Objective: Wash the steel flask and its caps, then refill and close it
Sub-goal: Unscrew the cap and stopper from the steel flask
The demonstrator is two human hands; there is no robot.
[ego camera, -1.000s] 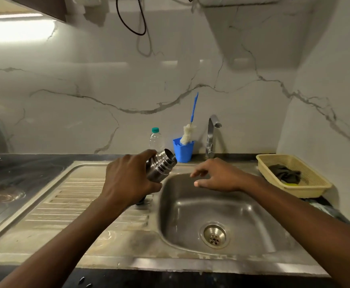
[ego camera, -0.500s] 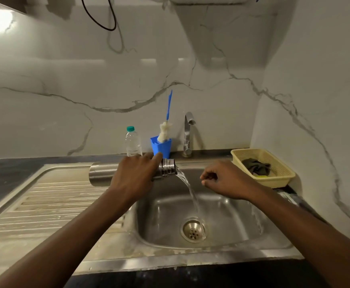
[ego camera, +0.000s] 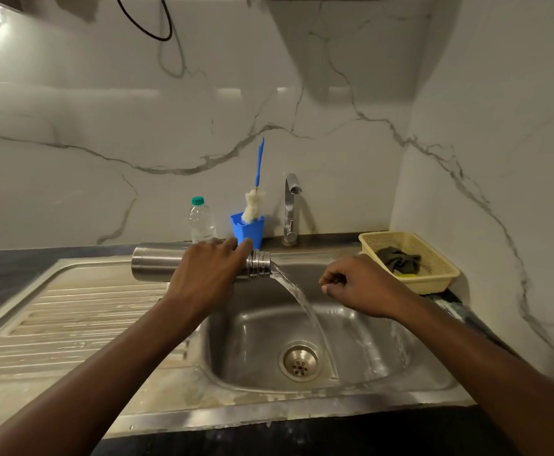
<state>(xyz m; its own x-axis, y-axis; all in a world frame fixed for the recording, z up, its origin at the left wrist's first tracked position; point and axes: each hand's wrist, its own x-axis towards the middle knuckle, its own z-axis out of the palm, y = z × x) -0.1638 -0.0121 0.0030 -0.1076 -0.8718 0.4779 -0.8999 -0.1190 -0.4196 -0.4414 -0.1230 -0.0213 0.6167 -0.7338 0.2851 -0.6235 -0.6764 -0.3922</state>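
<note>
The flask (ego camera: pixel 157 263) lies level over the left rim of the sink (ego camera: pixel 368 340), with the left hand (ego camera: pixel 206 274) wrapped round its neck end. Water (ego camera: pixel 298 296) arcs from its mouth into the basin beside the drain (ego camera: pixel 299 362). The right hand (ego camera: pixel 361 286) hangs over the basin, clenched, with nothing visible in it. The tap (ego camera: pixel 290 209) stands behind.

Two long, thin arms show, bare from the near edge all the way to the wrists. The left hand (ego camera: pixel 208 278) and right hand (ego camera: pixel 364 286) are bare too.
</note>
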